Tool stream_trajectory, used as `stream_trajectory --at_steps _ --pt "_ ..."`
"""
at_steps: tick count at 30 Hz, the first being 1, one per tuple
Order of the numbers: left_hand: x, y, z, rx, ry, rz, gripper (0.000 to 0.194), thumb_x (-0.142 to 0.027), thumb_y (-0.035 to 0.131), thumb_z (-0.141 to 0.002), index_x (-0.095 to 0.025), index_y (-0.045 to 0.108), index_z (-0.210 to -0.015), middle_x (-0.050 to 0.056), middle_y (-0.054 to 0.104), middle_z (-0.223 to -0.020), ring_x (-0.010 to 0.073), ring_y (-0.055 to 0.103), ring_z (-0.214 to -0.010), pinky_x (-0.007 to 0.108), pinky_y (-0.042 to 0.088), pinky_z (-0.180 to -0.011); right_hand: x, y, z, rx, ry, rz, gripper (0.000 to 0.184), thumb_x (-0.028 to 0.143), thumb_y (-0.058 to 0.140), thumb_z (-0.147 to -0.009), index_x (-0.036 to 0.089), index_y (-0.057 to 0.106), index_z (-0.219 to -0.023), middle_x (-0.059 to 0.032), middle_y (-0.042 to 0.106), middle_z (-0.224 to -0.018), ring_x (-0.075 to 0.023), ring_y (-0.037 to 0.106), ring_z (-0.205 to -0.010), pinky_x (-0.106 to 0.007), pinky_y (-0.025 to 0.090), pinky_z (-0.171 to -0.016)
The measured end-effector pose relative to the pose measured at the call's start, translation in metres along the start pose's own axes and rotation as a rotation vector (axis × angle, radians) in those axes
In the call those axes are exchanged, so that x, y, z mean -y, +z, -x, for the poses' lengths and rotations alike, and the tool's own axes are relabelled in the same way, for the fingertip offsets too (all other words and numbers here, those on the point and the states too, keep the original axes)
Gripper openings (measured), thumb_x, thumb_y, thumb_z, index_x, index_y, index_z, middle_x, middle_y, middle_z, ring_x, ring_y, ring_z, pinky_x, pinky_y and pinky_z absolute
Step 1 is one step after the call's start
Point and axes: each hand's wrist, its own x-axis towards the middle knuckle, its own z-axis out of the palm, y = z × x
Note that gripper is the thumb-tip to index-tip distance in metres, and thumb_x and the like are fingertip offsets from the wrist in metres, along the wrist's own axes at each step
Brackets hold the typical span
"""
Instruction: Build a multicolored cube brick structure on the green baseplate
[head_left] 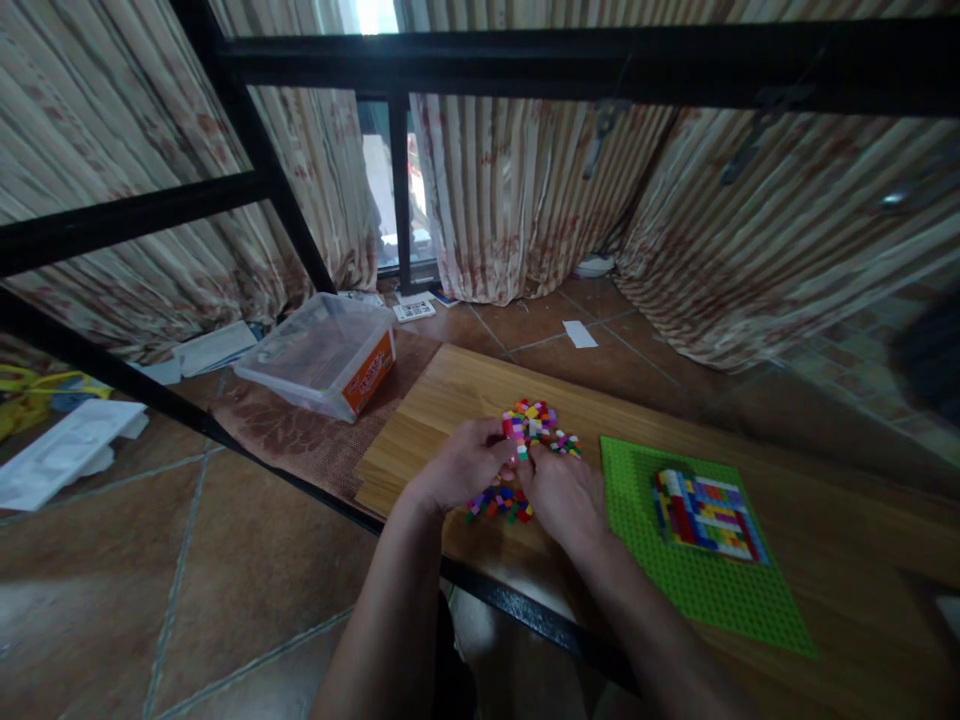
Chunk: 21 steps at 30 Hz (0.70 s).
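My left hand [469, 465] and my right hand [564, 497] meet over the wooden board, fingers closed. Between their fingertips is a short row of joined toy bricks [516, 438] in red, pink, white and teal, partly covered by the fingers. Just beyond lies a loose pile of small colourful bricks [536, 411], with a few more bricks [568, 443] beside it. Nearer to me, another scatter of bricks [499, 503] lies below the hands. To the right, a multicoloured brick build [709, 515] sits on a green baseplate [750, 603].
The wooden board [450, 385] rests inside a black metal frame [517, 597]. A clear plastic box [319, 350] with an orange label stands at the back left. White foam packing [64, 450] lies on the tiled floor at far left. Striped curtains [510, 200] hang behind.
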Motion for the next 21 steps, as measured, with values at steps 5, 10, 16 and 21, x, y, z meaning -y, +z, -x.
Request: stream_trajectory --at_steps 5,10,16,21 --pt "0.000 0.000 0.000 -0.005 0.015 -0.058 0.012 -0.022 0.048 -0.082 -0.016 0.053 -0.072 -0.003 0.055 -0.062 0.0090 0.052 -0.055 0.020 0.040 -0.052 0.006 -0.004 0.002 0.078 0.005 0.080 0.039 0.037 0.035 -0.098 0.018 0.069 -0.095 -0.0137 0.074 -0.085 -0.0266 0.071 -0.080 -0.032 0.044 -0.065" --pt "-0.003 0.002 0.001 -0.035 -0.057 -0.061 0.016 -0.024 0.048 -0.085 -0.017 0.053 -0.072 -0.003 0.054 -0.061 0.0096 0.052 -0.054 0.020 0.042 -0.051 -0.007 -0.009 -0.003 -0.052 0.082 -0.121 0.048 0.036 0.022 -0.102 0.019 0.067 -0.097 -0.0122 0.074 -0.086 -0.0238 0.070 -0.080 -0.032 0.042 -0.068" --pt "0.000 0.009 -0.001 -0.021 -0.070 -0.080 0.020 -0.031 0.049 -0.089 -0.017 0.055 -0.076 -0.002 0.056 -0.063 0.0111 0.054 -0.056 0.022 0.044 -0.053 -0.013 -0.017 -0.012 -0.137 0.042 -0.530 0.050 0.045 0.026 -0.100 0.023 0.060 -0.071 -0.0058 0.068 -0.070 -0.0212 0.063 -0.069 -0.031 0.038 -0.062" --pt "-0.001 0.012 -0.001 0.024 -0.054 -0.112 0.024 -0.035 0.048 -0.090 -0.016 0.057 -0.078 -0.001 0.056 -0.064 0.0110 0.053 -0.054 0.022 0.041 -0.051 -0.009 -0.009 -0.012 -0.169 -0.054 -0.846 0.047 0.054 0.035 -0.096 0.023 0.062 -0.075 -0.0023 0.066 -0.068 -0.0193 0.061 -0.069 -0.030 0.038 -0.063"
